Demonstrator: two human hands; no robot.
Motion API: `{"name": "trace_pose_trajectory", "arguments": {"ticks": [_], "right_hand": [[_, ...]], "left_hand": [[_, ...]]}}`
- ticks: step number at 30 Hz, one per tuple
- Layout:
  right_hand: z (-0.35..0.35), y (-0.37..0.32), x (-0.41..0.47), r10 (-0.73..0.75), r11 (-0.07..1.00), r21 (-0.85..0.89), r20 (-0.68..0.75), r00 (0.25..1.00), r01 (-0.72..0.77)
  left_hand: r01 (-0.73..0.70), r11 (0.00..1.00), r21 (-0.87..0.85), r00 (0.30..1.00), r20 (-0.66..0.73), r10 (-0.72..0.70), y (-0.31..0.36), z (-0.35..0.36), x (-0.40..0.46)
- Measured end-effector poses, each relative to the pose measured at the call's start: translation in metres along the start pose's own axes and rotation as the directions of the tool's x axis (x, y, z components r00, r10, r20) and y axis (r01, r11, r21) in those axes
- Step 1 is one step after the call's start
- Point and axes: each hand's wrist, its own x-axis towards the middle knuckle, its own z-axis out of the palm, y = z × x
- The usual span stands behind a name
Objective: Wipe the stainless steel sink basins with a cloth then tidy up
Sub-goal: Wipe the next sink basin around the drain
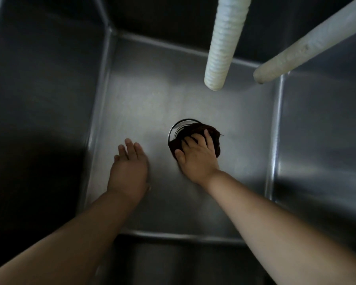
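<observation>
You are in the middle of the wiping part, and the tidy-up part looks not yet begun. On the left, the tall side wall (45,95) of the deep sink basin (144,95) is dark and in shade, so you cannot tell if it is clean. Next comes your left hand (130,169). It is flat with the fingers apart and straight, low over the floor of the basin or resting on it; it holds nothing. It sits well apart from the cloth. In the middle is the round drain (178,128), and the dark cloth (201,130) lies half over its right side. Your right hand (197,157) is pressed down on top of the cloth, with the fingers spread over it, so its grip is more a push than a squeeze. The floor of the basin looks dull and grey with soft shine, and you can see no crumbs or puddles on it, though the light is low. My guess is that the floor near the drain is the bit being wiped now, and the walls and any other basin are left to do. Above the drain hang two pale hoses: a ribbed hose (222,44) points straight down, and a smooth hose (308,42) comes in slanting from the upper right. On the far right, the steel wall (321,128) is brighter and shiny. The room itself is dim, and nothing past the basin shows.
</observation>
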Motion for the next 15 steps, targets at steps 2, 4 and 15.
{"name": "trace_pose_trajectory", "arguments": {"ticks": [2, 4, 15], "right_hand": [[-0.005, 0.005, 0.002, -0.05, 0.999, 0.01, 0.024, 0.998, 0.049], [-0.009, 0.009, 0.003, -0.09, 0.996, 0.022, 0.045, 0.995, 0.089], [-0.009, 0.008, -0.001, -0.083, 0.991, -0.102, 0.058, 0.995, 0.089]], "left_hand": [[0.003, 1.0, 0.004, 1.0, 0.003, -0.003, 0.001, -0.001, 0.0], [0.006, 1.0, 0.004, 1.0, 0.013, -0.006, 0.001, -0.001, 0.0], [0.01, 0.999, -0.039, 1.0, -0.005, -0.01, -0.002, 0.005, 0.001]]}}
